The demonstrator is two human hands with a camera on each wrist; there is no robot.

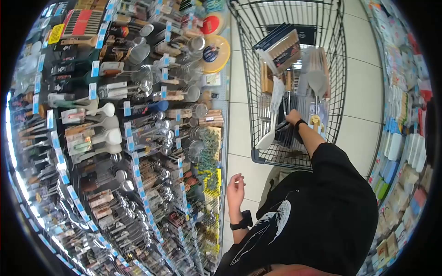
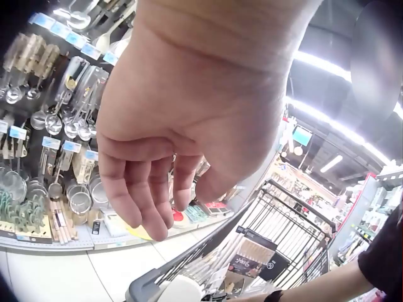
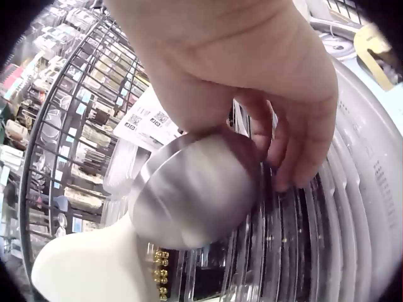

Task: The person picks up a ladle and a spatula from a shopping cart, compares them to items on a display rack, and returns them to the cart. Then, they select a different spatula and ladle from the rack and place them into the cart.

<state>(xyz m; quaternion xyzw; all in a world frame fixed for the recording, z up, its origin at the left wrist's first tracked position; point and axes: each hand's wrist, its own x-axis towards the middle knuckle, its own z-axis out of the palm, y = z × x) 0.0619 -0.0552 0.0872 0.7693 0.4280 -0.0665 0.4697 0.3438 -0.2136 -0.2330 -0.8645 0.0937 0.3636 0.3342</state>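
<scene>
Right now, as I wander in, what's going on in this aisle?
A person in a black T-shirt stands at a shopping cart beside shelves of kitchen utensils. Their right hand is down in the cart, at a metal utensil with a rounded head; whether it grips it is hard to tell. A white utensil and flat packages are also in the cart. Their left hand is outside it, fingers loosely curled, holding nothing.
</scene>
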